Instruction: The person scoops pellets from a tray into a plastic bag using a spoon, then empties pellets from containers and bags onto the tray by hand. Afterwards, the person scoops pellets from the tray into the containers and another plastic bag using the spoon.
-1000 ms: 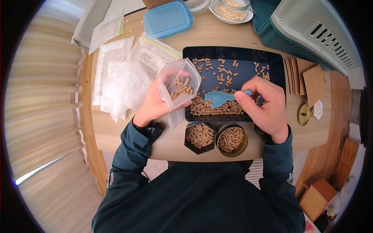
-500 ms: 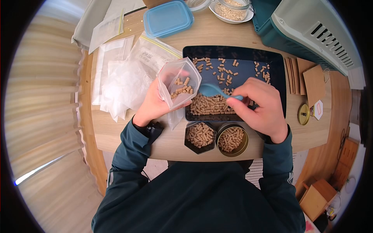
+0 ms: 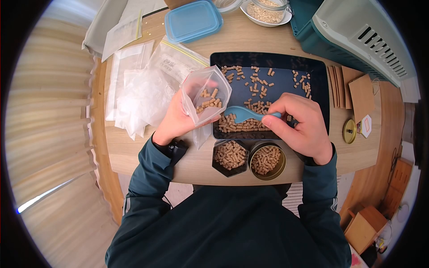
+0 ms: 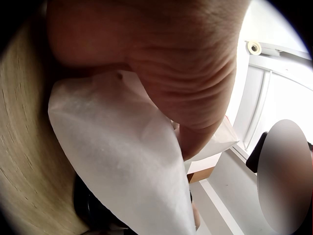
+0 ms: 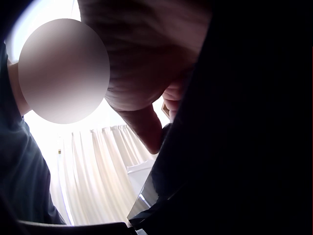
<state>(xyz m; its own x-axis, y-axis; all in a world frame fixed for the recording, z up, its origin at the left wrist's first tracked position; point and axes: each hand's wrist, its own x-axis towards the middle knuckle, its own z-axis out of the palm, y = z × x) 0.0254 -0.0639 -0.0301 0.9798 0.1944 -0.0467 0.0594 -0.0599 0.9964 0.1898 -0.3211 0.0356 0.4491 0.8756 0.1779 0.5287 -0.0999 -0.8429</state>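
Note:
My left hand [image 3: 173,117] holds a translucent white plastic bag [image 3: 223,89] with its mouth spread and tan pellets inside. In the left wrist view, the bag [image 4: 122,152] hangs below the hand [image 4: 161,58]. My right hand [image 3: 304,125] pinches the handle of a blue spoon [image 3: 241,115] between thumb and fingers. The spoon's bowl is low over the pellets [image 3: 250,126] at the near side of a dark blue tray [image 3: 281,76], close to the bag's right edge. In the right wrist view, the hand [image 5: 142,73] is dark and the spoon is mostly hidden.
Before the tray stand a black hexagonal container [image 3: 216,164] and a round tin [image 3: 281,169], both holding pellets. Clear bags [image 3: 143,96] lie left. Behind are a blue lidded box [image 3: 193,21] and a white bowl [image 3: 268,23]. Cardboard pieces [image 3: 361,96] and a pet carrier [image 3: 357,40] stand right.
My right hand has moved left and slightly down with the spoon, which rose beside the bag's mouth and then lowered toward the pellets. The left hand and bag have stayed in place.

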